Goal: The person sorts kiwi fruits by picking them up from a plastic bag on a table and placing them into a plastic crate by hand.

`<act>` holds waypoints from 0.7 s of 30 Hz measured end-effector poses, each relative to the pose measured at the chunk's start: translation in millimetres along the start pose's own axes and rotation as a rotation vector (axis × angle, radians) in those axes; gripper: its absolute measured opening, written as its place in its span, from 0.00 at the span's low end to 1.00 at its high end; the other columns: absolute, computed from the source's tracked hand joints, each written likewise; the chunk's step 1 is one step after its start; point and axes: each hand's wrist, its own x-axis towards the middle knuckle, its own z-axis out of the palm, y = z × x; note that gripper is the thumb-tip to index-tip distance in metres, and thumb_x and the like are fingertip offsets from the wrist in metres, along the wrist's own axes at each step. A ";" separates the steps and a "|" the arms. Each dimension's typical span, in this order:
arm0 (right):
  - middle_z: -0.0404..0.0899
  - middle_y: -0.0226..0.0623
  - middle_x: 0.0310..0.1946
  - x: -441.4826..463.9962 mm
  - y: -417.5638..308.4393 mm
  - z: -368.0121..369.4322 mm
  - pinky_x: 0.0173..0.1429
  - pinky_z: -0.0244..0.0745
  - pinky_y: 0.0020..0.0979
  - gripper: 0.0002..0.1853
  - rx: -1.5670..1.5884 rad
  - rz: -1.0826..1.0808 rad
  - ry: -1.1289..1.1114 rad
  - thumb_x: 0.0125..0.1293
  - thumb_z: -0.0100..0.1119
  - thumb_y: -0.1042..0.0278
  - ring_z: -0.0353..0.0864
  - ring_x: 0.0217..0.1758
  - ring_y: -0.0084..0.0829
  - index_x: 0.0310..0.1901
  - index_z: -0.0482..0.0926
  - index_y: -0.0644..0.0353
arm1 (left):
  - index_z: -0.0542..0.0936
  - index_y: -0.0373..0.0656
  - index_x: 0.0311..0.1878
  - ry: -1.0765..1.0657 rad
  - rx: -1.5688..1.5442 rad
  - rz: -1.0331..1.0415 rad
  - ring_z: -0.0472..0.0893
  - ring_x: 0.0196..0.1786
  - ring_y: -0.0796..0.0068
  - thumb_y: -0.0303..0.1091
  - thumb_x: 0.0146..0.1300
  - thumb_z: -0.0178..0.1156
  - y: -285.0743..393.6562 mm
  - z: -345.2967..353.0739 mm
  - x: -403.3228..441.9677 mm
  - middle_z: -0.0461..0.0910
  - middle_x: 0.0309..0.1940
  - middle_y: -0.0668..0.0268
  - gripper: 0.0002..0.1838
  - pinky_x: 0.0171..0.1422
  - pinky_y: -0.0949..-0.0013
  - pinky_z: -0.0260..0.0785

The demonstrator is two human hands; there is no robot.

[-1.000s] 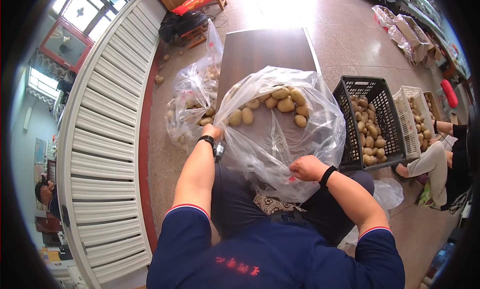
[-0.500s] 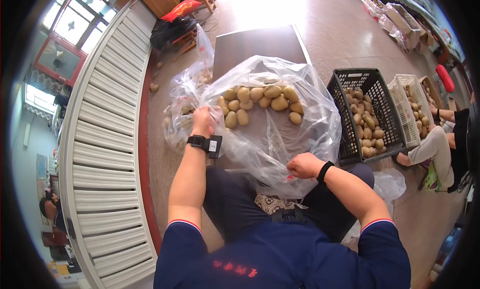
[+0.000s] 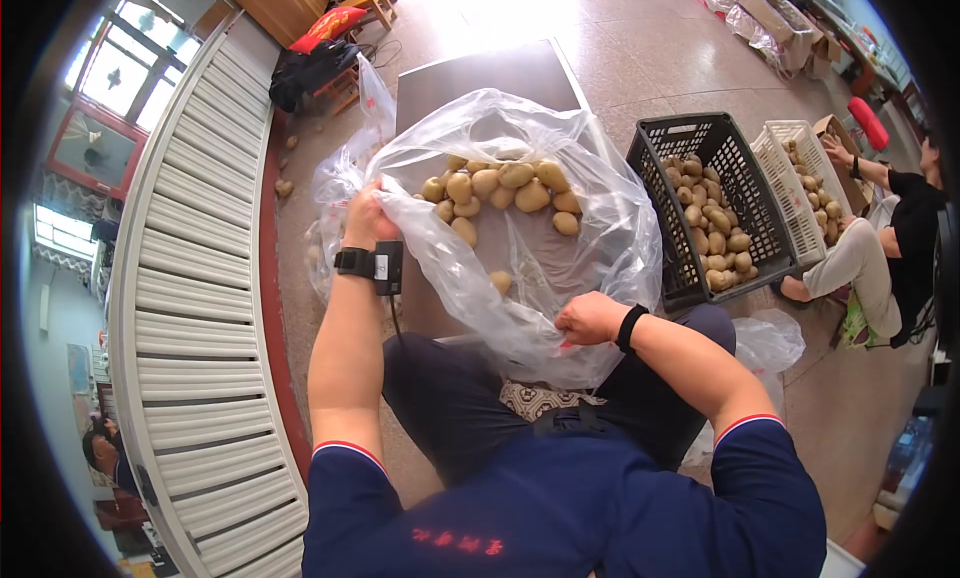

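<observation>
My left hand (image 3: 369,216) is closed on the left rim of a large clear plastic bag (image 3: 440,268). The near rim of this bag is pinched in my right hand (image 3: 591,319). Between my hands the bag's mouth gapes wide over a low dark table (image 3: 470,76). Inside lie several brown-yellow oval pieces of produce (image 3: 533,196), like kiwifruit or potatoes; I cannot tell which. Most are bunched at the far side, and a single one (image 3: 500,281) lies nearer to me. My fingertips are partly hidden by the plastic folds.
Right of the bag stands a black crate (image 3: 745,280) of similar produce, then a white crate (image 3: 770,138). A co-worker (image 3: 890,218) sits beyond, one hand at a cardboard box (image 3: 840,143). Another plastic bag (image 3: 335,178) lies left, near a white radiator (image 3: 205,338).
My left hand has drawn the bag's rim outward. One piece of produce now lies apart, nearer to me. The view has shifted slightly, and the co-worker's arm now extends to the cardboard box.
</observation>
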 end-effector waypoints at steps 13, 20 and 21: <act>0.81 0.46 0.28 -1.5 -24.4 -2.6 0.41 0.73 0.48 0.08 0.202 -0.144 -0.210 0.51 0.59 0.64 0.79 0.36 0.52 0.31 0.81 0.57 | 0.75 0.41 0.45 0.038 -0.020 -0.218 0.80 0.31 0.73 0.32 0.73 0.50 -13.8 84.6 -50.6 0.80 0.33 0.66 0.07 0.34 0.66 0.77; 0.81 0.47 0.28 0.2 -23.8 15.4 0.40 0.73 0.49 0.08 0.123 -0.190 -0.229 0.51 0.57 0.66 0.80 0.35 0.52 0.30 0.82 0.59 | 0.74 0.41 0.41 0.132 -0.115 -0.217 0.80 0.31 0.66 0.33 0.73 0.49 -31.5 56.2 -29.6 0.78 0.31 0.64 0.08 0.37 0.58 0.78; 0.82 0.47 0.29 0.8 -22.4 20.5 0.40 0.74 0.48 0.08 0.112 -0.189 -0.229 0.51 0.57 0.66 0.80 0.35 0.52 0.30 0.82 0.59 | 0.76 0.40 0.40 0.181 -0.063 -0.147 0.81 0.32 0.65 0.34 0.72 0.49 -36.2 51.3 -25.8 0.79 0.32 0.63 0.09 0.38 0.57 0.78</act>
